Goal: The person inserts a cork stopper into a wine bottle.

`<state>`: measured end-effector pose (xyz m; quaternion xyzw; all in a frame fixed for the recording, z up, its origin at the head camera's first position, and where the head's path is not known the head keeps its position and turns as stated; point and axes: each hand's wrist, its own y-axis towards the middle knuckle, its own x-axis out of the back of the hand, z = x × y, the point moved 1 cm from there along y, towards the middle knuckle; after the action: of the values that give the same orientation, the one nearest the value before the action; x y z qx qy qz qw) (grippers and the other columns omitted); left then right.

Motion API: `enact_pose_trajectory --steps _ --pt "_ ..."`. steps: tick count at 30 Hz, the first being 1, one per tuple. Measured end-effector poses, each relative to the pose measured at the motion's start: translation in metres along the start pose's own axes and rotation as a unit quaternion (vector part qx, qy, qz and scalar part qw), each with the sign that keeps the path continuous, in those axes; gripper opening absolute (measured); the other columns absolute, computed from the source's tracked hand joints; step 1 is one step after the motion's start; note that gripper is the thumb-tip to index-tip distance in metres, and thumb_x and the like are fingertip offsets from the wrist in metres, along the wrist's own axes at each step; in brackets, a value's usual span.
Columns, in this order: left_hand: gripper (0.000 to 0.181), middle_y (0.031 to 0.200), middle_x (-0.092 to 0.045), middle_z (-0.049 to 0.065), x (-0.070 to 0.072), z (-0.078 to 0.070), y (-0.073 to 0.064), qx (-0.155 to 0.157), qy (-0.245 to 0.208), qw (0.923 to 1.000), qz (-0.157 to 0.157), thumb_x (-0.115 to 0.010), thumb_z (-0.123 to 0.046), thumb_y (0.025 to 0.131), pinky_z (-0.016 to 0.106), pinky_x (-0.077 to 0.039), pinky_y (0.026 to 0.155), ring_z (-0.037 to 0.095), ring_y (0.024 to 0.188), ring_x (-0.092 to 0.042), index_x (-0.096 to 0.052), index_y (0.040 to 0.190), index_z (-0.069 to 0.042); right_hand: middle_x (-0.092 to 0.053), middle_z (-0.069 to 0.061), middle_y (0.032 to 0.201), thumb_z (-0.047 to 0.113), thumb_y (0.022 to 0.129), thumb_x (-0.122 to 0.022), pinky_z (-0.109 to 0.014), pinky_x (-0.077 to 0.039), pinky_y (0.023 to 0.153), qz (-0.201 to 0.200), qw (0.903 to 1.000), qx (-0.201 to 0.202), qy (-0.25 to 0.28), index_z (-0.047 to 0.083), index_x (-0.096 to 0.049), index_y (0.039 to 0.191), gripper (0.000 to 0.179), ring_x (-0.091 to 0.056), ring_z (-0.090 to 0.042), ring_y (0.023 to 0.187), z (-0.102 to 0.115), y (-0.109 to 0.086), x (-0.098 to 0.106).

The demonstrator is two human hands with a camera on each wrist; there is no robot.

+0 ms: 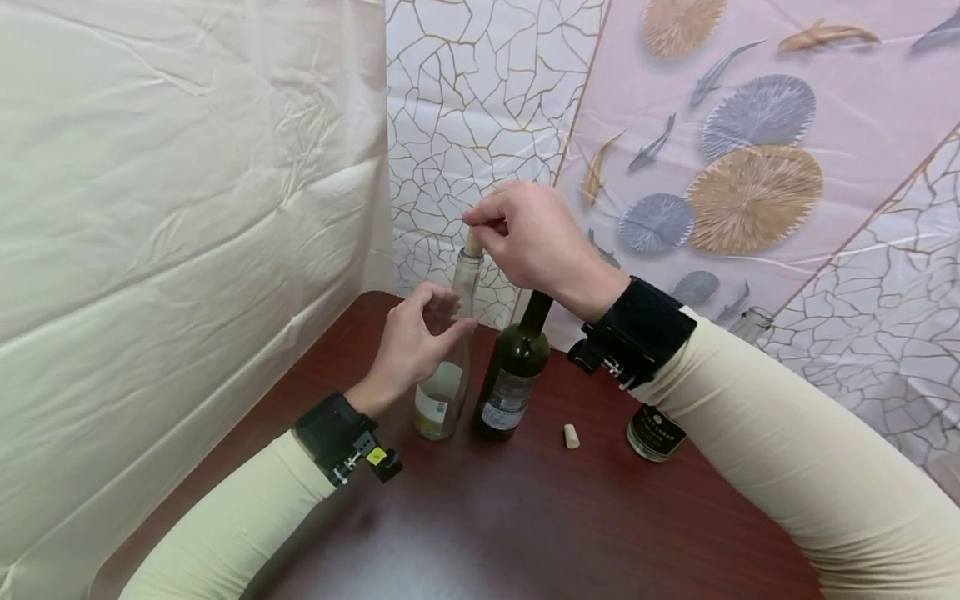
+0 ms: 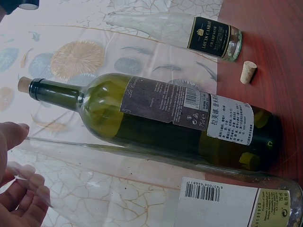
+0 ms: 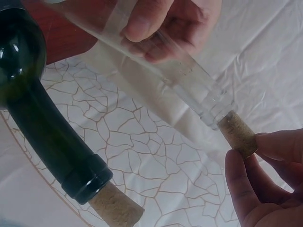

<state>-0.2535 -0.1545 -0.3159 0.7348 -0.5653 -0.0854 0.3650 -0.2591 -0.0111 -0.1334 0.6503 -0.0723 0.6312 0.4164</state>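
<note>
A tall clear glass bottle (image 1: pixel 433 408) with a white and yellow-green label stands on the table. My left hand (image 1: pixel 408 342) curls loosely round its upper part, thumb on one side and fingers on the other. Above it, my right hand (image 1: pixel 532 242) pinches a cork (image 3: pixel 236 134) between thumb and fingertips. The cork meets the bottle's mouth; how far it sits inside I cannot tell. Close beside the clear bottle is a dark green wine bottle (image 1: pixel 517 354), a cork (image 2: pixel 23 84) sticking out of its neck.
On the reddish-brown table (image 1: pixel 480 525), a loose cork (image 1: pixel 572 436) lies right of the green bottle. Farther right stands another clear bottle with a black champagne label (image 2: pixel 210 38), partly behind my right forearm in the head view. Cloth-covered walls (image 1: pixel 225 208) rise behind and left.
</note>
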Motion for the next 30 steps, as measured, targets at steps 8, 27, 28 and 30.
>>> enact_pose_trajectory --steps 8,27,28,30 --pt "0.039 0.096 -0.069 0.006 -0.002 0.0 -0.001 0.0 -0.003 1.0 -0.001 -0.078 -0.033 0.081 0.033 -0.054 0.069 0.014 0.08 -0.063 -0.061 0.108 -0.01 -0.072 -0.005 0.109 0.009 0.093 -0.06 -0.024 -0.052 0.074 0.008 0.9999 0.012 -0.005 0.009 -0.075 0.113 0.025 -0.064 -0.011 0.092 -0.001 -0.004 -0.006" --pt "0.044 0.101 -0.071 0.008 0.001 0.003 0.002 0.005 -0.009 0.9999 0.004 -0.078 -0.036 0.081 0.034 -0.057 0.075 0.015 0.086 -0.068 -0.061 0.11 -0.008 -0.064 -0.005 0.094 0.01 0.094 -0.062 -0.028 -0.048 0.071 -0.023 0.9993 0.029 0.0 0.006 -0.074 0.114 0.024 -0.057 -0.016 0.084 0.0 -0.008 -0.014" --pt "0.044 0.101 -0.071 0.007 0.001 0.003 0.001 0.005 -0.009 0.9999 0.004 -0.078 -0.036 0.081 0.034 -0.057 0.075 0.015 0.086 -0.068 -0.061 0.11 -0.008 -0.065 -0.005 0.094 0.01 0.094 -0.062 -0.028 -0.048 0.071 -0.024 0.9993 0.03 0.001 0.006 -0.074 0.115 0.024 -0.057 -0.016 0.085 -0.001 -0.009 -0.014" --pt "0.043 0.101 -0.071 0.007 0.0 0.003 0.001 0.004 -0.009 0.9999 0.004 -0.078 -0.036 0.081 0.033 -0.057 0.075 0.014 0.086 -0.068 -0.061 0.11 -0.008 -0.065 -0.004 0.094 0.011 0.094 -0.062 -0.028 -0.048 0.07 -0.026 0.9992 0.029 0.003 0.007 -0.074 0.115 0.024 -0.057 -0.015 0.084 -0.002 -0.009 -0.015"
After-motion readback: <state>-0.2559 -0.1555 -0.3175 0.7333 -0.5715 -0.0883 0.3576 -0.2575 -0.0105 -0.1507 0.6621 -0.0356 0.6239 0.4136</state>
